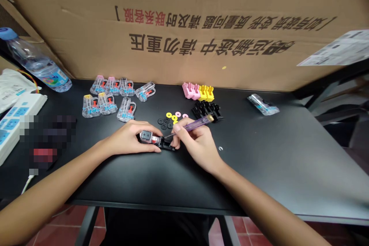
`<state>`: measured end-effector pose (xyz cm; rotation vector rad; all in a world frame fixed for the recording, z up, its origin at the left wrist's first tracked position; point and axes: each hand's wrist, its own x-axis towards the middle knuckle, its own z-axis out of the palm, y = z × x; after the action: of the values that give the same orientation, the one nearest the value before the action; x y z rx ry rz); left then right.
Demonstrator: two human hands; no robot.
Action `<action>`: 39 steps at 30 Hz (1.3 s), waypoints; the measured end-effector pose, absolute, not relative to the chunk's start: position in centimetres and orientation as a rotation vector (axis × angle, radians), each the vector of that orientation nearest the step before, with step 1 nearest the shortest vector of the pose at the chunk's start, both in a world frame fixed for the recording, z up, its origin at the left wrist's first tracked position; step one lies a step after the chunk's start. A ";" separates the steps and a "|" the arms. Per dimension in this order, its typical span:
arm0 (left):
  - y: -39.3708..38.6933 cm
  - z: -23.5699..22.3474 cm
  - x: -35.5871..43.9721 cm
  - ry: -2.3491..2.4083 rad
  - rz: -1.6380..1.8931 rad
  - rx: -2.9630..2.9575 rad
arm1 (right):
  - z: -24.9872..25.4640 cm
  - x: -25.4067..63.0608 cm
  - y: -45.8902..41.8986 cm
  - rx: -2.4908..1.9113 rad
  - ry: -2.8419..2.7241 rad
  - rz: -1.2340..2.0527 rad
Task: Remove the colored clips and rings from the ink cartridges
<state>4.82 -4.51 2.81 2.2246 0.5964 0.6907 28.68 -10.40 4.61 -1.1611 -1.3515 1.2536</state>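
My left hand (131,138) is closed around a small clear plastic part with a black square face (146,135), pressing it onto a black base piece (165,145) on the black table (259,153). My right hand (196,142) grips a screwdriver with a clear purple handle (198,123); its metal tip points left, at the part between my hands. Just beyond my hands lie small black, yellow and pink washers (170,120).
Several clear plastic parts with red and blue insides (112,98) lie at the back left, and one more (263,104) at the right. Pink (190,90), yellow (206,93) and black (206,109) pieces sit mid-back. A water bottle (37,63), a power strip (14,121) and a cardboard wall (187,23) surround them.
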 end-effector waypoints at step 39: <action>-4.2 2.4 4.7 0.664 0.734 2.242 | 5.4 29.4 -10.3 -1.114 -1.638 1.130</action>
<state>4.68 -4.24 2.35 2.2424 0.6644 0.7337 29.37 -10.32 5.40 -1.1140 -1.6380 1.1304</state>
